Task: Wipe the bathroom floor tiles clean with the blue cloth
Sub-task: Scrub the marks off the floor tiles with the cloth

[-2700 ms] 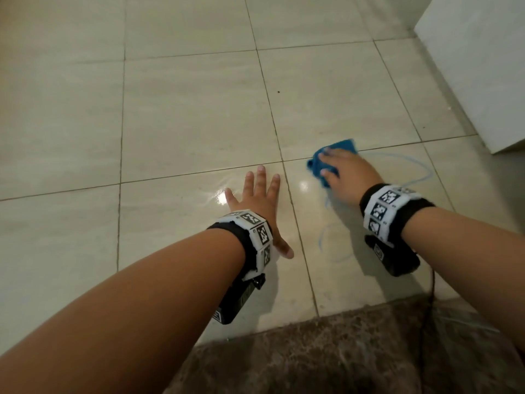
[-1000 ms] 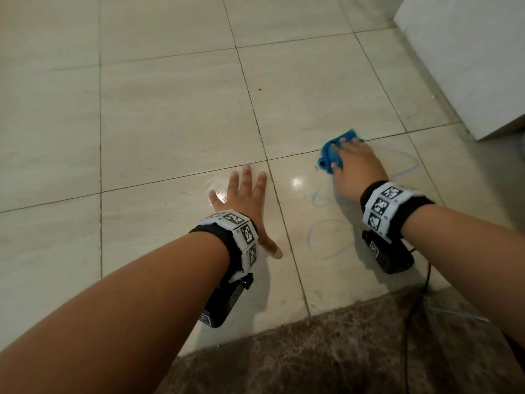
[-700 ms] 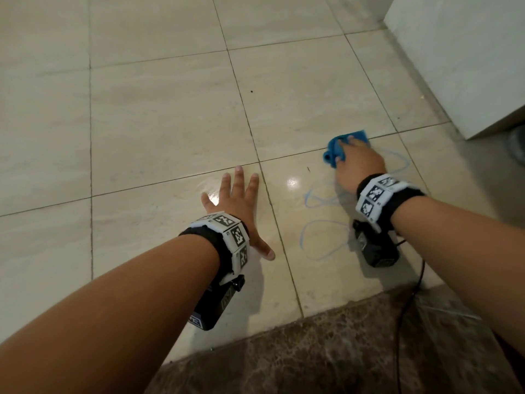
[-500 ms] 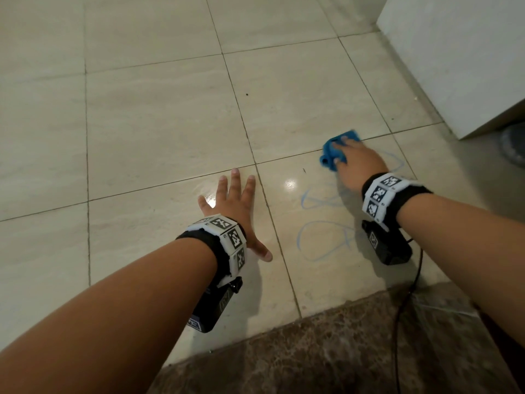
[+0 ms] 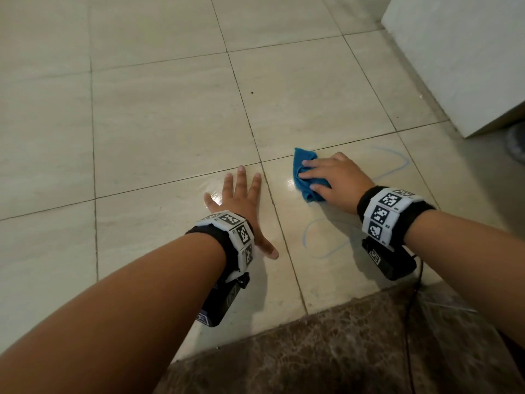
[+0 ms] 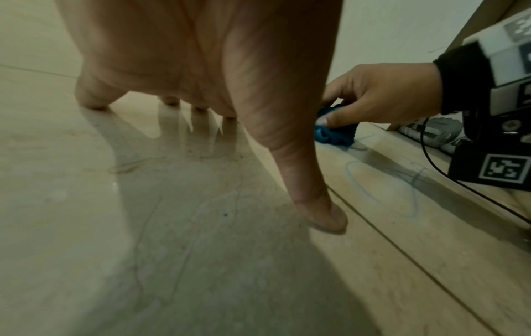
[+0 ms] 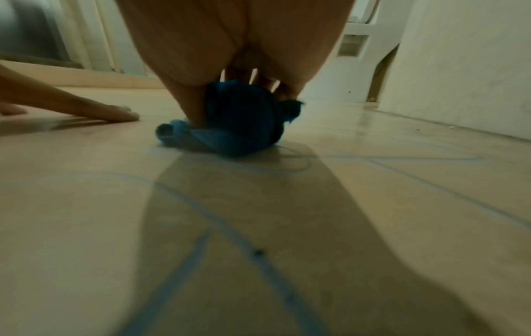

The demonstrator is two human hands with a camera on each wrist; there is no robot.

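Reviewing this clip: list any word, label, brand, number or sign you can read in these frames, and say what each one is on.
No readable words, brands or numbers.
Left wristband: black-and-white square marker codes only, no letters.
Right wristband: the same codes.
Right wrist camera box: one marker code, no text.
Left wrist camera box: a small label, too small to read.
Blue scribble on the floor tile: loops, no letters.
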